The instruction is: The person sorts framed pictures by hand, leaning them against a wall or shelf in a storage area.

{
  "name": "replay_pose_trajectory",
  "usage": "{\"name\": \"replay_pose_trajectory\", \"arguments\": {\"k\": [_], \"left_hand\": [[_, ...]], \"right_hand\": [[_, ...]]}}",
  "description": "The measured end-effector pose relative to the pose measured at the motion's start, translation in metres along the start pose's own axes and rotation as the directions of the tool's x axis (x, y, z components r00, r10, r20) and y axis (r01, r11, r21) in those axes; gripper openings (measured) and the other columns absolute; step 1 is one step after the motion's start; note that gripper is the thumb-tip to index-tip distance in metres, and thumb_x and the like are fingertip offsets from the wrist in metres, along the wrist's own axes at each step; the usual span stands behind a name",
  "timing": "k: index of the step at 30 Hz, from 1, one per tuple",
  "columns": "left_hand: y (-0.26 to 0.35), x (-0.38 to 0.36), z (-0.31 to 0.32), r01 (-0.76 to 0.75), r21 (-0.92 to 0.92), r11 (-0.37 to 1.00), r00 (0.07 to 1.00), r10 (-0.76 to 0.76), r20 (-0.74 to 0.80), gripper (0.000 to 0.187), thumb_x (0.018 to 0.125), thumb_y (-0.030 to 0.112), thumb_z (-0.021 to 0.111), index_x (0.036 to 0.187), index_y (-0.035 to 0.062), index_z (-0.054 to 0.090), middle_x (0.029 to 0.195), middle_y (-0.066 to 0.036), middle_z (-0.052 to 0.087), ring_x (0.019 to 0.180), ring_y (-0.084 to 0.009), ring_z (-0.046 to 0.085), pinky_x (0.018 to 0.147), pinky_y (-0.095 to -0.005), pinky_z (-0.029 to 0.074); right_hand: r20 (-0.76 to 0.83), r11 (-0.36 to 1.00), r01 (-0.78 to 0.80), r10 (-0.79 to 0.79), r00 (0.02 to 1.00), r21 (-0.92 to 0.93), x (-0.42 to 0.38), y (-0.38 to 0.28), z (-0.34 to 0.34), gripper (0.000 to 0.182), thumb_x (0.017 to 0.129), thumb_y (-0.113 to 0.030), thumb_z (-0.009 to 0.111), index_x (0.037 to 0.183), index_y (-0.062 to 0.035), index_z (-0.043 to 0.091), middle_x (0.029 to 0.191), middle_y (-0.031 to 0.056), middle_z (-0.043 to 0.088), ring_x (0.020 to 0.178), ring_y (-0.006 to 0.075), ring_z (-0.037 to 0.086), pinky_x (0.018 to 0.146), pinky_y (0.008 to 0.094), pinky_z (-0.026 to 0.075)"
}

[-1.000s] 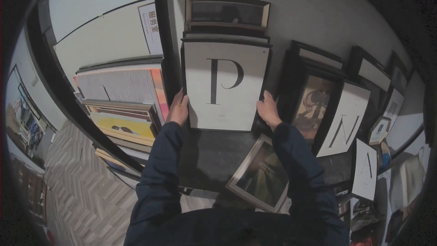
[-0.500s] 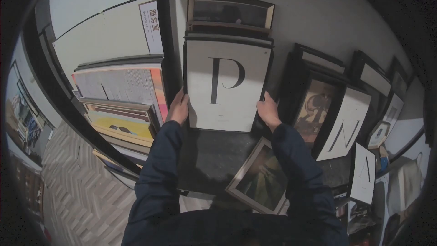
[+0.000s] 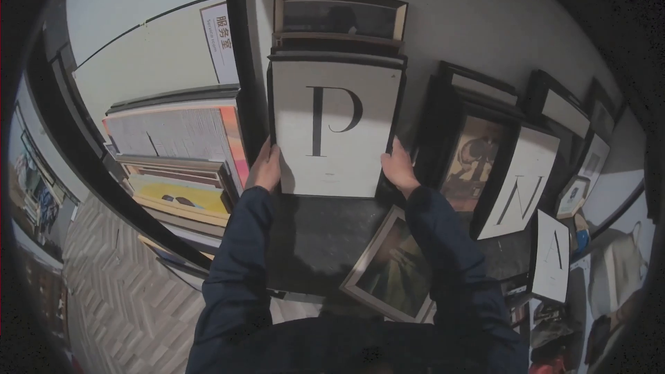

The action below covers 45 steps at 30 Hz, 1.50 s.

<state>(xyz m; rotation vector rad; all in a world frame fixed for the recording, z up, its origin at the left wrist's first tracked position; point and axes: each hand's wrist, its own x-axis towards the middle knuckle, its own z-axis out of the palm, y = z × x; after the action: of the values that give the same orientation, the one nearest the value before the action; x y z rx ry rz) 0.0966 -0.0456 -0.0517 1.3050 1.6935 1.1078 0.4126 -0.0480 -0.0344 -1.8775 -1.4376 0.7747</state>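
Observation:
A white picture panel (image 3: 336, 128) with a large black letter P stands upright, leaning back against other frames on a black surface (image 3: 318, 235). My left hand (image 3: 264, 167) is closed on its lower left edge, fingers partly hidden behind it. On the opposite edge, at about the same height, my right hand (image 3: 400, 167) grips the panel too. Behind its top rises a dark picture (image 3: 339, 19) in a wooden frame. Below my right forearm lies a tilted framed picture (image 3: 388, 273) with green tones, partly covered by the sleeve.
At right, panels with the letters N (image 3: 519, 187) and A (image 3: 551, 256) lean near a brown figure picture (image 3: 474, 159). Stacked canvases (image 3: 170, 131) stand left beyond a black post (image 3: 235, 28). Wood-patterned floor (image 3: 125, 277) shows at lower left.
The whole scene has shifted slightly left in view. Both hands keep their places on the edges of the P panel, which stays against the stack.

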Motion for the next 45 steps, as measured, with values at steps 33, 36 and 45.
{"name": "replay_pose_trajectory", "arguments": {"k": [33, 36, 45], "left_hand": [[-0.012, -0.015, 0.028, 0.225, -0.190, 0.956, 0.974, -0.227, 0.013, 0.082, 0.102, 0.060, 0.030, 0.160, 0.0043, 0.019, 0.166, -0.017, 0.023, 0.153, -0.0356, 0.023, 0.125, -0.0446, 0.018], [-0.014, -0.015, 0.028, 0.230, -0.168, 0.959, 0.973, -0.227, 0.038, 0.083, 0.101, 0.065, 0.030, 0.160, 0.0079, 0.017, 0.167, -0.016, 0.020, 0.154, -0.0365, 0.021, 0.125, -0.0466, 0.017], [-0.045, -0.004, 0.015, 0.150, -0.030, 0.988, 0.988, -0.149, 0.049, 0.080, 0.102, 0.059, 0.025, 0.151, -0.0023, 0.039, 0.157, -0.022, 0.041, 0.147, -0.0365, 0.036, 0.121, -0.0421, 0.024]], "right_hand": [[-0.090, 0.992, 0.126, -0.128, 0.988, -0.031, 0.034, 0.082, 0.049, 0.042, 0.091, -0.013, 0.043, 0.130, -0.0014, 0.050, 0.124, 0.0193, 0.063, 0.111, 0.0335, 0.060, 0.092, 0.0397, 0.045], [-0.061, 0.996, 0.086, -0.088, 0.994, -0.034, 0.029, 0.077, 0.043, 0.043, 0.094, -0.011, 0.043, 0.136, -0.0040, 0.050, 0.135, 0.0200, 0.061, 0.127, 0.0336, 0.057, 0.098, 0.0390, 0.046], [0.125, 0.981, 0.128, -0.111, 0.986, -0.144, 0.004, 0.081, 0.032, 0.052, 0.090, -0.020, 0.044, 0.139, -0.0048, 0.052, 0.125, 0.0174, 0.059, 0.112, 0.0352, 0.056, 0.092, 0.0418, 0.044]]}}
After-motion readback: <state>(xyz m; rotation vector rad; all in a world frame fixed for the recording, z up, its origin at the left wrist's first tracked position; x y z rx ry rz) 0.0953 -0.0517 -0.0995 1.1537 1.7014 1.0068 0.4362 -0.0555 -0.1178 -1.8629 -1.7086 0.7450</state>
